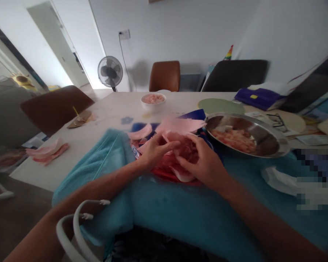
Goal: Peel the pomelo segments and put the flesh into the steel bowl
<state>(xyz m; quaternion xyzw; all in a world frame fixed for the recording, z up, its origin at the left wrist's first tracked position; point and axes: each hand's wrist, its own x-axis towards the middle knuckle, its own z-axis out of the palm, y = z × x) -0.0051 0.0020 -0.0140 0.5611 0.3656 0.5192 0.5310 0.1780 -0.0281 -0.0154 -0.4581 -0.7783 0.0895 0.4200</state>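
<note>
**Pile of pink sheets [186, 150], dead centre**

So the pile sits mid-frame on something red, on top of a teal towel [164, 207] that covers the near end of the counter [109, 116]. The left hand [155, 152] rests on the pile's left side, fingers stretched out and not clenched on anything; the right hand [205, 164] has its fingers curled over the right side, pinching a sheet against the thumb, though it's all pretty blurry. A metal bowl [268, 142] of chopped pinkish stuff is just right of the pile; a small white bowl [153, 106] sits further back at centre; a few loose pink pieces [47, 151] lie at the counter's left edge; there's a fan [110, 71] in the upper left.
</note>
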